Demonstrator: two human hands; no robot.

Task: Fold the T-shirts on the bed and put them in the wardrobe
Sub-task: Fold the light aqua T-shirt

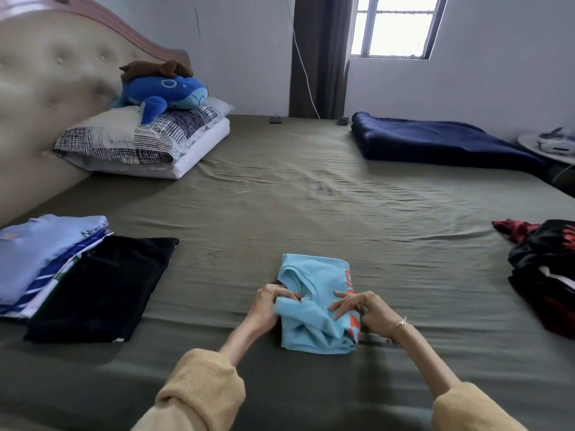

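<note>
Our yellow knit sleeves [202, 390] are reaching in from the near edge, and we are working both hands on the light blue T-shirt [314, 306], which is lying half folded on the olive green sheet [311, 197] just in front of us. We are curling the fingers of our left hand [273, 301] into the cloth at its left edge, gripping a bunched fold. We are pinching the fabric with our right hand [357, 306] at the right edge, beside the orange print, with some fingers spread and the rest bent; a bracelet [401, 321] is sitting on that wrist.

To our left we are seeing a folded black shirt [102, 284] touching a stack of folded pale blue and striped shirts [40, 253]. Well apart on the right, a heap of black and red clothes [547, 272] is lying unfolded. Farther off, a blue plush whale [165, 91] is resting on the pillows [140, 141], and a navy blanket [435, 141] is lying near the far wall.
</note>
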